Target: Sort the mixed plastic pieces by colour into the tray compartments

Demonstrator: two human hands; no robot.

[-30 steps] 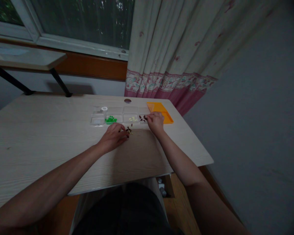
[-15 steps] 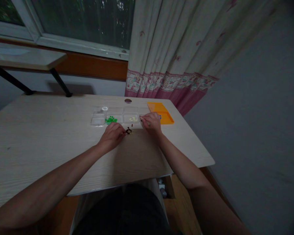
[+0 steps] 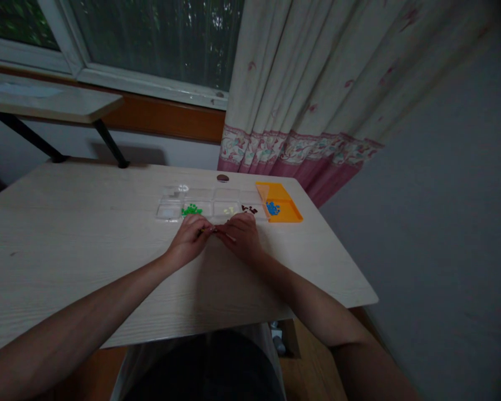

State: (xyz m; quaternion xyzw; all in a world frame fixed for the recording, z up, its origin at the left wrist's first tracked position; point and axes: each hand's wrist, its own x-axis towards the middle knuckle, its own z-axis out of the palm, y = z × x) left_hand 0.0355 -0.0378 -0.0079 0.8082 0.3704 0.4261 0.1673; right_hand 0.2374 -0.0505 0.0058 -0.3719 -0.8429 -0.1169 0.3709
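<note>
My left hand and my right hand meet on the wooden table, fingertips together over the spot where a small pile of dark beads lay. Both hands are closed in a pinch; what they hold is too small to see. Just beyond them stands a row of clear trays with green beads, pale beads and dark beads. An orange tray at the right end holds blue beads.
The table's right edge is near the orange tray, with a grey wall beyond. A curtain hangs behind the table's far right corner. A small dark disc lies at the table's far edge. A second table stands by the window.
My right hand has drawn back from the dark-bead tray toward my left hand, and the two now touch at the fingertips. The loose dark beads on the table are now covered.
</note>
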